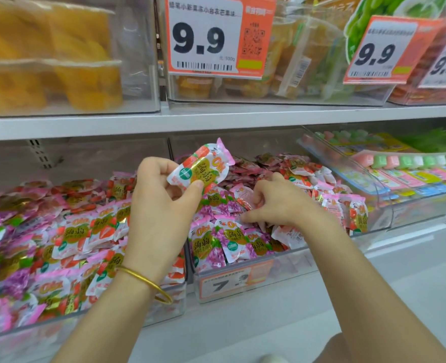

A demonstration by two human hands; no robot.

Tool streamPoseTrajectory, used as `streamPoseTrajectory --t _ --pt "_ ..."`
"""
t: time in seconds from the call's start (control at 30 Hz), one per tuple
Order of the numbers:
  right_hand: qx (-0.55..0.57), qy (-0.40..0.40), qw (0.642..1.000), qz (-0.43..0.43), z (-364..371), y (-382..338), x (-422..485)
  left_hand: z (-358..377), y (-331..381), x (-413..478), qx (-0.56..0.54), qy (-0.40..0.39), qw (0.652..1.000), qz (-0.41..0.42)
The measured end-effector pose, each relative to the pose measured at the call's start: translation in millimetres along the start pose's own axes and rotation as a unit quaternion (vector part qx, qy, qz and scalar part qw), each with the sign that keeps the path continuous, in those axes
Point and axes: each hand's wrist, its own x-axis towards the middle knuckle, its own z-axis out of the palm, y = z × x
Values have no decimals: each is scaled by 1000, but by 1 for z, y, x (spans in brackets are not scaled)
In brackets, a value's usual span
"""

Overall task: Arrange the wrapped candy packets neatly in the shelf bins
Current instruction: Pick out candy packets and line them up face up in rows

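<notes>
While the right hand point(277, 203) sits in the heap of packets point(229, 237) in the middle bin point(290, 260), its fingers curl down among the wrappers, and I cannot tell whether it actually grips one. Over that bin's left edge, the left hand point(161, 203) is raised and pinches a single candy packet point(201, 166) between thumb and fingertips. That packet hangs clear of the heap, above and to the left of the right hand. Its printed face is turned toward the person, and its long axis slants from lower left to upper right, the pink crimped end pointing up and right. A gold bangle point(148, 284) circles the left wrist. Left of the middle bin, a second bin point(59, 326) holds more of the same packets.
</notes>
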Motion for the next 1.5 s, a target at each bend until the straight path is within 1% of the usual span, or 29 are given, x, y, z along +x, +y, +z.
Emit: streamPoseTrajectory --t 0.1,0.17,0.27,0.33,0.4,0.43,0.47,0.53,0.63,0.7,0.77,0.83,0.9,0.97,1.2,1.27,1.33,1.37,1.4,1.43,1.47,1.5 --pt "-8 37 999 -1 7 -2 1 -1 0 -1 -3 -2 1000 5" --pt "49 72 996 -1 8 -1 1 -1 0 0 -1 -3 1000 8" --pt "163 140 977 10 0 5 -4 -1 0 1 -6 -19 1000 17" --pt "255 137 957 15 -5 10 -12 -2 0 2 18 -31 999 31" --pt "359 97 928 15 -10 13 -21 -2 3 1 39 -35 998 40" --pt "391 81 917 18 -11 15 -25 -1 4 0 38 -34 998 40" --pt "394 75 916 18 -12 17 -28 0 5 -1 34 -34 998 39" --pt "341 83 936 4 -13 22 -31 2 7 -2 17 -40 998 35" --pt "203 72 976 -40 -6 23 -32 4 5 -3 2 -61 998 30" --pt "93 35 993 -69 1 22 -30 5 4 -4 8 -69 997 26" --pt "36 -12 995 -94 4 19 -29 5 3 -4 9 -74 997 23" --pt "26 -51 992 -109 1 16 -31 5 4 -4 3 -80 997 20" --pt "21 -86 991 -105 -2 16 -34 4 5 -3 -9 -90 996 13" --pt "15 -98 990 -98 -3 15 -35 3 6 -3 -19 -101 995 6" --pt "71 -6 994 -81 -3 14 -32 1 6 -3 -48 -129 990 -36" --pt "71 15 995 -74 -5 17 -33 0 6 -3 -58 -134 989 -37" --pt "96 60 991 -69 -10 20 -35 -1 7 -3 -74 -134 988 -35" --pt "153 86 983 -61 -14 20 -37 -1 6 -3 -87 -133 987 -36" --pt "244 106 962 -55 -17 18 -39 -2 6 -3 -102 -131 985 -40" --pt "355 116 926 -57 -21 15 -42 -2 7 -3 -119 -128 984 -47" --pt "466 109 875 -70 -24 11 -45 -2 7 -3 -139 -125 981 -58" --pt "556 86 822 -88 -27 4 -49 -3 7 -4 -156 -123 978 -67"
